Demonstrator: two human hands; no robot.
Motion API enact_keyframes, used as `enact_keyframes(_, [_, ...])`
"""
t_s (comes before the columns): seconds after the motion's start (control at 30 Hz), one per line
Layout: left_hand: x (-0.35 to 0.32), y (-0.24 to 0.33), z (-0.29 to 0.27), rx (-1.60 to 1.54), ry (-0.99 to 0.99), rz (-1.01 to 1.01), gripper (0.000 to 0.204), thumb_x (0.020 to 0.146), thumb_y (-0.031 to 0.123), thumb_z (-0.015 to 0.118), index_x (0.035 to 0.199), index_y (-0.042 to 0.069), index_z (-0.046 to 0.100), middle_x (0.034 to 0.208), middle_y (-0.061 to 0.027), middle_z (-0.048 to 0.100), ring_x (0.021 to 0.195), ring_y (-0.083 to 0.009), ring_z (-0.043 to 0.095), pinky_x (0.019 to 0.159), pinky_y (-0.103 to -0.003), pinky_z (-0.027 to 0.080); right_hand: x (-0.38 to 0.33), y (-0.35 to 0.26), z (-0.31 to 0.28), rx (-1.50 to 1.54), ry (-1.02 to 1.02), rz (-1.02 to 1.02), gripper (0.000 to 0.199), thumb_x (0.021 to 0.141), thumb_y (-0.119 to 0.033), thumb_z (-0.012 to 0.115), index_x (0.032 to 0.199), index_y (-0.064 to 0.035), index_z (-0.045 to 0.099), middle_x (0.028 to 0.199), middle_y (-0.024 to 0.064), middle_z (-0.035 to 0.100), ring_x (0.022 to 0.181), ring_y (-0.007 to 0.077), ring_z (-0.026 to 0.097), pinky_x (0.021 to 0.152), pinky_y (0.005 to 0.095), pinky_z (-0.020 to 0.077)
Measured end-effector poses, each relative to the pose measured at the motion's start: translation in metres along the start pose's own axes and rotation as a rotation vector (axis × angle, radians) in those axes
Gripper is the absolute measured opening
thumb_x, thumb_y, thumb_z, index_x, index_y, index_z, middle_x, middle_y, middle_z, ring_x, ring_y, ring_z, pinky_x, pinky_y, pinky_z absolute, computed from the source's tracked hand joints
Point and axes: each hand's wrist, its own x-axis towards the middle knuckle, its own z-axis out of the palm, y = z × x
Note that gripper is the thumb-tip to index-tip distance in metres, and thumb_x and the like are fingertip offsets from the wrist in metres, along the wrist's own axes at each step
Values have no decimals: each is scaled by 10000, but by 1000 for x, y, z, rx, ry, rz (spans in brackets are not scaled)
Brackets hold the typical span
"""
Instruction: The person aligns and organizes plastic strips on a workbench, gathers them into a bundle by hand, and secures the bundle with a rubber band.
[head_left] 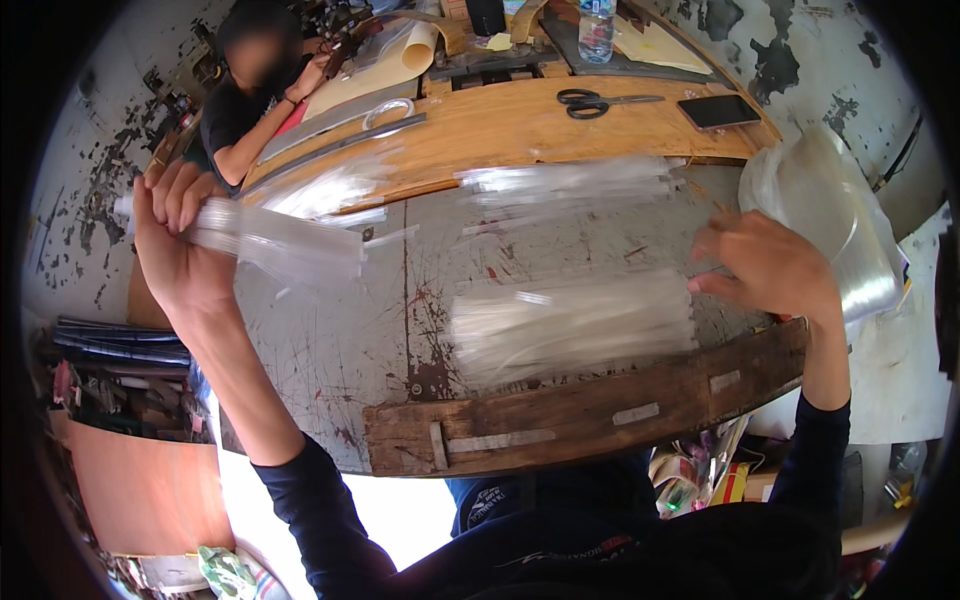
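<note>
My left hand [190,235] is raised at the left side of the table, its fingers wrapped round a bundle of clear plastic strips [295,240]. The bundle fans out toward the right. My right hand [770,262] hovers over the table's right side, somewhat blurred, thumb and fingers apart with nothing seen between them. To its left lies a broad pile of clear strips [575,325], smeared in the picture. Farther back is a second pile of strips [570,187], and more loose strips [335,185] lie at the far left, beyond the bundle.
A worn wooden board [590,410] runs along the near edge of the grey table [310,360]. Black scissors [600,102] and a phone [718,112] lie on the wooden bench behind, near a water bottle [597,30]. Clear plastic sheeting [835,215] bulges at right. Another person [250,90] works at far left.
</note>
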Motion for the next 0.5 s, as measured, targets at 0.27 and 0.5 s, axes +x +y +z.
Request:
enact_keyframes(0.27, [-13, -126, 62, 7, -80, -98, 264, 959, 224, 366, 741, 75, 388, 588, 29, 293, 501, -61, 268, 488, -196, 301, 85, -57, -12, 813, 545, -551, 446, 847, -314, 584, 1112, 28, 475, 1080, 122, 545, 1010, 214, 530, 816, 366, 434])
enact_keyframes(0.5, [-24, -137, 69, -1, 85, -101, 290, 940, 360, 399, 783, 118, 366, 602, 40, 276, 528, -62, 266, 546, -209, 320, 91, -81, -8, 1281, 110, -665, 350, 829, -325, 612, 894, 5, 515, 668, 39, 540, 534, 97, 515, 529, 235, 428])
